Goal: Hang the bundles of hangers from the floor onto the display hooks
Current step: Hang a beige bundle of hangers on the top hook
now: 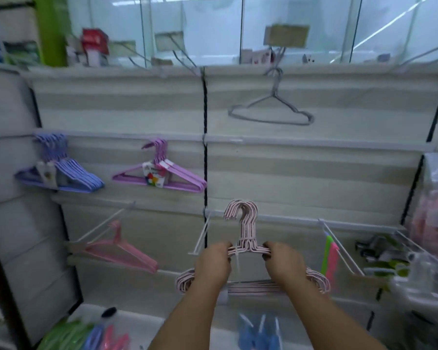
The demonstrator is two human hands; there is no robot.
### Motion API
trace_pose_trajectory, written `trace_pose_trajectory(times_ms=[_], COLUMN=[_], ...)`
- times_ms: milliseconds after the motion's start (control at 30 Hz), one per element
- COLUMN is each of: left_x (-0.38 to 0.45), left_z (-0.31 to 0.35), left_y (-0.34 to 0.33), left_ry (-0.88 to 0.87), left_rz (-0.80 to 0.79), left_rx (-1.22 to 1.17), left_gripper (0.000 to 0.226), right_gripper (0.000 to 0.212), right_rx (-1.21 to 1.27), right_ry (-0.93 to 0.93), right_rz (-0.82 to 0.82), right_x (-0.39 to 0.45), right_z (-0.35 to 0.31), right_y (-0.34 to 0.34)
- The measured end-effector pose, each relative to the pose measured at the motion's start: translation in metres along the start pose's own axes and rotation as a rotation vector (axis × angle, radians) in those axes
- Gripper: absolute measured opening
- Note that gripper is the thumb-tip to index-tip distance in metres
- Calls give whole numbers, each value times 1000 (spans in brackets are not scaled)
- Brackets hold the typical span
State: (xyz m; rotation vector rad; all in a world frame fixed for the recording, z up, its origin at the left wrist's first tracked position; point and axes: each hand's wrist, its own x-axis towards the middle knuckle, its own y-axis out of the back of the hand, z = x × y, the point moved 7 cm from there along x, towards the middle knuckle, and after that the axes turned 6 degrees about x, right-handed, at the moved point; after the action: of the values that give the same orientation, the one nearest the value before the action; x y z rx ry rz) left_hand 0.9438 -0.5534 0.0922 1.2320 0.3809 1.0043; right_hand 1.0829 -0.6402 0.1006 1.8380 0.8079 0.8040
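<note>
Head view: the left hand (pixel 214 261) and right hand (pixel 283 260) each grip a shoulder of the pale pink hanger bundle (pixel 245 246), hooks kept upright at 12 o'clock (likely to catch a prong). The white display hook (pixel 200 236) juts out at 10 o'clock, just beside.
</note>
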Motion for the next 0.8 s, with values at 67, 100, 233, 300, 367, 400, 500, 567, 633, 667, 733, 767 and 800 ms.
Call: trace_pose_trajectory(times_ms=[67,100,233,300,367,400,500,567,633,667,733,767,800], left_x=[9,14,32,40,49,54,69,80,93,100,112,118,122], left_z=[0,-1,-9,-16,-26,-33,-56,-76,-95,-108,-133,-145,-153], left_y=[25,36,80,100,122,132,163,185,206,217,238,248,257], left_ry=[-8,-17,-20,-24,-30,-32,-32,-16,-3,2,0,-18,-44], left_rz=[57,84,173,220,279,310,415,475,516,534,579,609,637], left_rx=[0,-3,60,88,105,116,178,198,220,225,203,200,212], left_gripper=[35,38,40,42,48,50,48,41,36,35,35,35,37], right_gripper=[26,24,20,20,20,20,21,22,23,23,22,21,22], right_rx=[28,49,100,106,123,132,145,136,147,160,187,194,198], right_ry=[18,27,72,91,117,129,150,163,157,151,134,128,123], right_rz=[44,63,157,193,220,236,287,324,354,367,397,411,422], right_x=[14,21,45,53,61,66,78,87,97,103,114,120,124], right_z=[-14,-21,-52,-69,-92,-104,-141,-170,-195,-210,-239,-253,-265], right_y=[18,26,56,69,78,82,91,95,98,98,99,100,102])
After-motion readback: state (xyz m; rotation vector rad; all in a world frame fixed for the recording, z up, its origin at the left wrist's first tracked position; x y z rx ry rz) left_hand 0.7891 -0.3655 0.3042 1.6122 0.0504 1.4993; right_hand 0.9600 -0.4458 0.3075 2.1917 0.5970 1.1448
